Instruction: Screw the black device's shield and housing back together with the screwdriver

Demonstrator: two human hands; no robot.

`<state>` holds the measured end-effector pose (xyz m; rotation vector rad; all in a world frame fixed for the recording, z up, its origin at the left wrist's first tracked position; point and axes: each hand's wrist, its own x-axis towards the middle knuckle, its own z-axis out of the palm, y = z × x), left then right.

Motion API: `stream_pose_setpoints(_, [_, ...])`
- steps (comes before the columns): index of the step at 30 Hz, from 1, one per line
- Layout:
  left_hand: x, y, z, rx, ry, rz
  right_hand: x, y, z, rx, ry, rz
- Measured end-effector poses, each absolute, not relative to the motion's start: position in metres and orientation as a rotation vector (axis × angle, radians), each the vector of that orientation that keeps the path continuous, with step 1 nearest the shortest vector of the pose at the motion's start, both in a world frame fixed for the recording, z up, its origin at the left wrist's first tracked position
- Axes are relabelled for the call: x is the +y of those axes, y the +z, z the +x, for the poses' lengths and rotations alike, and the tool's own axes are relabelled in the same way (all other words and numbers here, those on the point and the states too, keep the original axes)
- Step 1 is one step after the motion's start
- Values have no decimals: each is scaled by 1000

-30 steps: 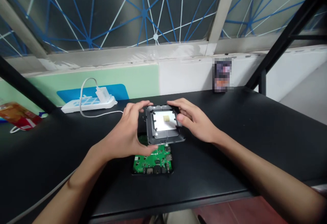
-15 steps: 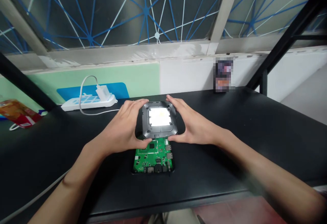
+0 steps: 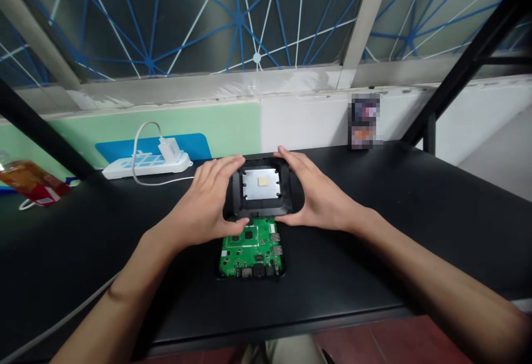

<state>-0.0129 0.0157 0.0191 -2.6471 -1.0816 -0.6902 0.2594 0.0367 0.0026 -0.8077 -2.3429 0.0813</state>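
Observation:
Between my two hands is a square black plastic cover (image 3: 261, 208), its inner side facing me. A silvery metal plate (image 3: 251, 188) is fixed inside it, with a small beige pad (image 3: 263, 182) near the middle. My left hand (image 3: 211, 198) grips the cover's left edge, fingers at the far corner and thumb at the near one. Opposite it, my right hand (image 3: 311, 195) grips the right edge the same way. Just below and nearer to me, a green circuit board (image 3: 245, 253) lies in a thin black tray on the table; the cover hides its far edge.
A white power strip (image 3: 145, 165) with a plugged-in charger (image 3: 169, 149) and cable stands at the back left of the black table (image 3: 353, 281). An orange-and-red bottle (image 3: 33, 181) lies at far left. A pixelated item (image 3: 363, 122) is against the back wall.
The cover has tilted in my hands and risen slightly in view. The bright glare on its metal plate is gone, so the beige pad now shows clearly.

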Motion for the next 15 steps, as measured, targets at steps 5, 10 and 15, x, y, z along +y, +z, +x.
stream_pose_setpoints(5, [19, 8, -9, -1104, -664, -2608, 37, 1, 256, -2303, 80, -735])
stream_pose_setpoints(10, [22, 6, -10, -1033, -765, -2564, 38, -1, 256, -2277, 111, -737])
stream_pose_setpoints(15, [21, 9, -10, -990, -882, -2569, 39, -2, 258, -2252, 146, -728])
